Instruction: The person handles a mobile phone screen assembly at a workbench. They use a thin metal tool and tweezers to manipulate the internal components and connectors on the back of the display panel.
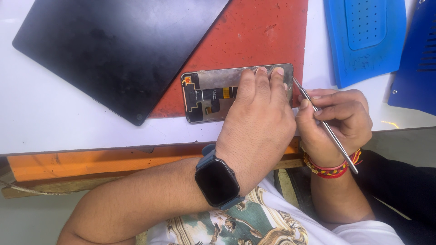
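Observation:
An opened phone screen assembly [211, 93] lies back side up at the table's near edge, showing a silver plate, black parts and an orange flex cable. My left hand [256, 122] presses down on its right half, fingertips at the far edge. A dark smartwatch [217, 182] sits on that wrist. My right hand [338, 118] grips a thin metal pry tool [324, 124] like a pen. The tool's tip touches the assembly's right edge. Red thread bands [331, 169] circle my right wrist.
A large black tablet [109, 50] lies at the back left, partly over a worn red mat [254, 41]. A blue perforated mat [363, 38] and a darker blue panel [415, 68] sit at the back right. The white table's edge [91, 147] runs below the phone.

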